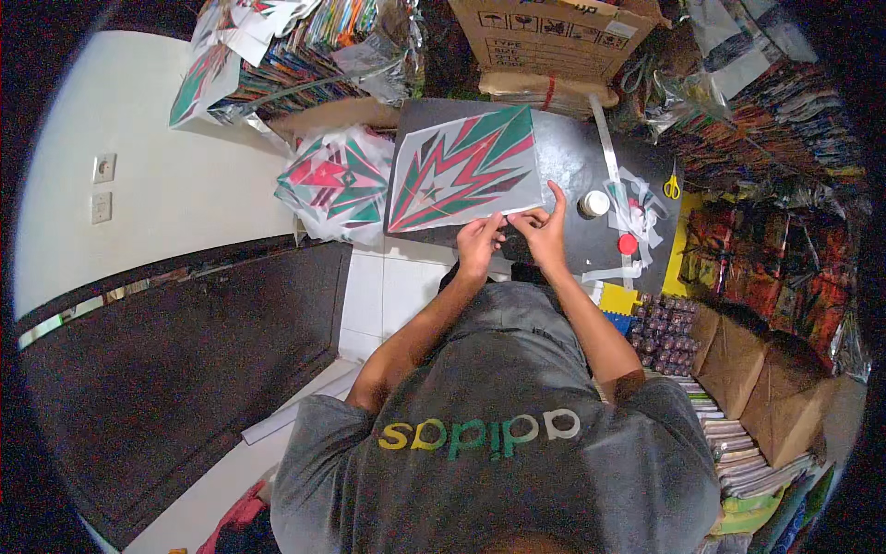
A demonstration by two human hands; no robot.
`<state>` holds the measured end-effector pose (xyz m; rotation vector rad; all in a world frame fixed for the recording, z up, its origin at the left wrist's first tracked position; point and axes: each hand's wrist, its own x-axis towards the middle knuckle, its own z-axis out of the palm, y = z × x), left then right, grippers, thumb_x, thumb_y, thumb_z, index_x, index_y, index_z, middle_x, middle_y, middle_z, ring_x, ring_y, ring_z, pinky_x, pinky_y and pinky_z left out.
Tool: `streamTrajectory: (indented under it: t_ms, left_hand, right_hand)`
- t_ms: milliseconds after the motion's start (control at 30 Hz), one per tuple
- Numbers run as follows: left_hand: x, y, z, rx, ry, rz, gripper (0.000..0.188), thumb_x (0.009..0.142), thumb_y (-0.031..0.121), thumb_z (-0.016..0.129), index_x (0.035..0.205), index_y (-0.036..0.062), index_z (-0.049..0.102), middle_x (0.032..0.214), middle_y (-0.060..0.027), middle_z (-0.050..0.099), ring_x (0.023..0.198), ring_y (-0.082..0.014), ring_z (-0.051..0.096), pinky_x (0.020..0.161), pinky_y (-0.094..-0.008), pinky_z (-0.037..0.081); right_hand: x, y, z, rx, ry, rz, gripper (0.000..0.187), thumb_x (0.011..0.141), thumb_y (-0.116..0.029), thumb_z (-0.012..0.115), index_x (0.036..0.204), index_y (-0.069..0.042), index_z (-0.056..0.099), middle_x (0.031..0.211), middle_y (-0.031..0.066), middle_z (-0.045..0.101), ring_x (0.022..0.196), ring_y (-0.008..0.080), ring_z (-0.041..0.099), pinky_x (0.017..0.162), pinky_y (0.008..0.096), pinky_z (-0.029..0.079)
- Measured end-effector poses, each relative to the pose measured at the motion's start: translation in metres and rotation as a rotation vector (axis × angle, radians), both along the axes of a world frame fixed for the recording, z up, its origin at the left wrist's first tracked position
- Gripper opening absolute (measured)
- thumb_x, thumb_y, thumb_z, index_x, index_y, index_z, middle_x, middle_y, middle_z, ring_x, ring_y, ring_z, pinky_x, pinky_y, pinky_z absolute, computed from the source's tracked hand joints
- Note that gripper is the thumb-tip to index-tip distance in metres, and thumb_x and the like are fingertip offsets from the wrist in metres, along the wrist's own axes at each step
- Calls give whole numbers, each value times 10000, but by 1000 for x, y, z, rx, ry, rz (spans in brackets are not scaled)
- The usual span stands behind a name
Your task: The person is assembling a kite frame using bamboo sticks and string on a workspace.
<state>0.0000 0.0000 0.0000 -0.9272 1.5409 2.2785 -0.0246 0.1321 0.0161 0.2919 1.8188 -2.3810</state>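
A paper kite [466, 175] with a red, green and black pattern on white lies over the dark table [572, 152]. My left hand [476, 246] pinches its near edge, fingertips close together. Just to the right, my right hand [546, 233] also pinches that edge near the kite's right corner, its index finger raised. Whatever small thing may sit between the fingertips is too small to make out. A stack of similar kites [337, 185] in a clear wrap lies beyond the table's left edge.
On the table's right are a white-lidded jar [594, 204], a red cap [628, 244], cut paper scraps [641, 212] and yellow scissors [673, 187]. A cardboard box [554, 46] stands at the back. Bundled stacks [314, 55] rise at back left, with more bundles [766, 138] at right.
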Motion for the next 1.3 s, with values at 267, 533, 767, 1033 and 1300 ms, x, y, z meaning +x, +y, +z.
streamTrajectory:
  t_ms: [267, 533, 767, 1033, 1300]
  left_hand:
    - [8, 6, 6, -18, -15, 23, 228, 901, 253, 641, 920, 26, 635, 883, -21, 670, 642, -52, 563, 541, -189, 422]
    - [2, 1, 7, -49, 11, -23, 242, 900, 255, 641, 943, 16, 642, 897, -25, 678, 645, -53, 564, 547, -189, 423]
    - [-1, -7, 5, -78, 68, -69, 260, 894, 264, 650, 947, 9, 653, 910, -40, 691, 636, -60, 568, 549, -193, 423]
    - [-5, -29, 5, -97, 29, -168, 286, 876, 298, 666, 948, 21, 650, 904, -28, 685, 645, -61, 565, 551, -201, 425]
    - [-14, -60, 3, -64, -131, -218, 283, 867, 292, 658, 940, 20, 628, 900, -43, 674, 649, -90, 577, 529, -219, 416]
  right_hand:
    - [8, 4, -7, -59, 35, 14, 848, 809, 31, 677, 1427, -113, 115, 859, 103, 656, 792, 147, 636, 747, 268, 493]
    - [3, -1, -5, -35, 25, -18, 863, 800, 29, 684, 1426, -112, 106, 863, 115, 657, 790, 160, 641, 748, 286, 497]
    - [-1, -14, -3, -5, -105, -104, 806, 803, -20, 687, 1410, -105, 163, 816, 93, 635, 732, 140, 598, 690, 271, 478]
    - [-4, -34, -5, -20, -319, -136, 768, 810, -8, 658, 1387, -105, 160, 790, 75, 609, 684, 135, 575, 611, 258, 458]
    - [3, -59, -4, 101, -366, -150, 764, 811, -101, 692, 1389, -98, 191, 781, 34, 575, 668, 106, 542, 581, 238, 436]
